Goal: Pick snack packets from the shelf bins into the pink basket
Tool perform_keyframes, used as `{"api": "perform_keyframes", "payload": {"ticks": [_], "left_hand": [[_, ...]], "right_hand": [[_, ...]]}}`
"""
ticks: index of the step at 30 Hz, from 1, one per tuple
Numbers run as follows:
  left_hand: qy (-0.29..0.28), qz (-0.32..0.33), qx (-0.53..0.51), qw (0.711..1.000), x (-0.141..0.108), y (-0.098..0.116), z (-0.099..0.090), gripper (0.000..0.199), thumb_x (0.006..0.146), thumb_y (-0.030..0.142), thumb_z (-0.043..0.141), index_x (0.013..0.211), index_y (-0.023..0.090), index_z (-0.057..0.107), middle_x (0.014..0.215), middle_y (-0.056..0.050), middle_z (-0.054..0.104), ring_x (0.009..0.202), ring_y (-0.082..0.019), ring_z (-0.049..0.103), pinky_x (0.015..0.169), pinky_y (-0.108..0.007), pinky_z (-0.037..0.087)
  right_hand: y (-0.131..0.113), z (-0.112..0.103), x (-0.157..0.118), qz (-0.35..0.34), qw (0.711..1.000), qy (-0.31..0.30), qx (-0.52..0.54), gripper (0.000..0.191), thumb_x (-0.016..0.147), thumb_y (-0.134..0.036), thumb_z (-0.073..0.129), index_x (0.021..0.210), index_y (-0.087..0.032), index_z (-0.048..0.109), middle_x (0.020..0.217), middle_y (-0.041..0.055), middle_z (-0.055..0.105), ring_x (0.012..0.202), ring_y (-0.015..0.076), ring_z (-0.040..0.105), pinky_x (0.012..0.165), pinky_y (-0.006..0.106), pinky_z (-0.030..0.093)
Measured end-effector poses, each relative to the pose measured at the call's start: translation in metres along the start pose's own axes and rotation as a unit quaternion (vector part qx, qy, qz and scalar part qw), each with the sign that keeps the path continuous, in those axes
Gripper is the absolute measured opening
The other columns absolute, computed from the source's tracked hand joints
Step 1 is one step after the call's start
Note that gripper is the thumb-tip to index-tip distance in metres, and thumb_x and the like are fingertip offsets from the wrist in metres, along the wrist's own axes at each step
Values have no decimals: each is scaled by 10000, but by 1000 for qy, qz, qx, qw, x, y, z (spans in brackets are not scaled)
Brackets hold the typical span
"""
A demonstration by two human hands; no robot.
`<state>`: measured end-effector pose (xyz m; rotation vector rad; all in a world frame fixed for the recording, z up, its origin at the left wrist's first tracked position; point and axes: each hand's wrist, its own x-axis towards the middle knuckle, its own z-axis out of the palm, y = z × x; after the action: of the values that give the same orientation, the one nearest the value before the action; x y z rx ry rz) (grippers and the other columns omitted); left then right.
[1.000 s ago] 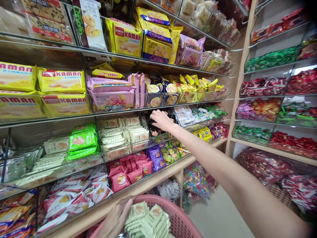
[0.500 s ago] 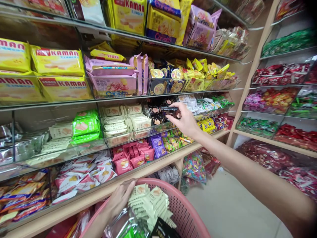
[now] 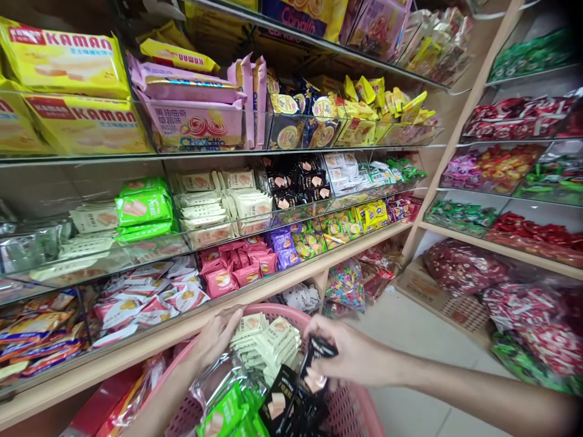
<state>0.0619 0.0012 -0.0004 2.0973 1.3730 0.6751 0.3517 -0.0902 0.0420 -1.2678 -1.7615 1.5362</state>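
Observation:
A pink perforated basket stands at the bottom centre, holding cream packets, green packets and black packets. Over its right side, my right hand grips a black snack packet between thumb and fingers, right above the black ones. My left hand rests at the basket's far left rim, fingers stretched out and holding nothing that shows. More black packets lie in a clear shelf compartment ahead.
Shelves with a wooden edge run across in front, full of wrapped snacks. Another candy shelf stands at the right. Bagged candy lies low beneath it, beside the tiled floor.
My right hand has come down from the black packets' compartment to the basket, with a black packet in its grip. The view has tilted down somewhat. My left hand stays at the rim.

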Motion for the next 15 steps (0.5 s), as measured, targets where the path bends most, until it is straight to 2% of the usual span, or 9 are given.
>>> {"api": "perform_keyframes", "payload": {"ticks": [3, 5, 8, 10, 12, 15], "left_hand": [[-17, -2, 17, 1000, 1, -1, 1, 553, 953, 543, 274, 1067, 200, 693, 1074, -44, 706, 1006, -266, 620, 910, -324, 426], [-17, 1, 16, 1000, 2, -3, 1, 580, 952, 547, 279, 1158, 172, 670, 1274, -60, 623, 1206, -286, 532, 1039, -360, 356], [-16, 5, 13, 1000, 3, -8, 2, 600, 950, 551, 282, 1222, 157, 643, 1324, -73, 586, 1273, -278, 485, 1099, -392, 307], [-12, 11, 4, 1000, 4, -10, 3, 586, 948, 548, 296, 1249, 171, 628, 1321, -70, 589, 1277, -260, 487, 1112, -391, 299], [-9, 12, -1, 1000, 4, -12, 3, 579, 947, 547, 308, 1267, 175, 615, 1334, -69, 577, 1286, -253, 479, 1120, -390, 290], [-11, 6, 6, 1000, 4, -13, 3, 596, 949, 547, 300, 1269, 153, 612, 1353, -80, 558, 1287, -253, 477, 1118, -378, 287]], "right_hand": [[13, 20, -8, 21, 992, -52, -111, 317, 668, -219, 623, 955, -206, 488, 791, -8, 650, 658, 155, 643, 554, 240, 495], [20, 32, -8, 25, 972, -76, -222, 325, 629, -218, 661, 932, -202, 546, 879, 29, 681, 809, 216, 667, 654, 276, 502], [27, 45, -4, 82, 933, -132, -324, 414, 654, -177, 647, 1062, -209, 586, 1031, 92, 693, 961, 301, 664, 740, 339, 497], [31, 52, 0, 112, 921, -161, -336, 472, 681, -136, 622, 1144, -212, 573, 1088, 118, 686, 995, 318, 660, 740, 341, 492], [37, 58, 4, 121, 923, -174, -323, 473, 710, -123, 604, 1174, -201, 563, 1093, 128, 687, 989, 308, 666, 700, 308, 484], [49, 67, 9, 135, 932, -151, -300, 357, 781, -138, 538, 1133, -180, 578, 1016, 113, 706, 949, 273, 683, 588, 248, 447]]}}
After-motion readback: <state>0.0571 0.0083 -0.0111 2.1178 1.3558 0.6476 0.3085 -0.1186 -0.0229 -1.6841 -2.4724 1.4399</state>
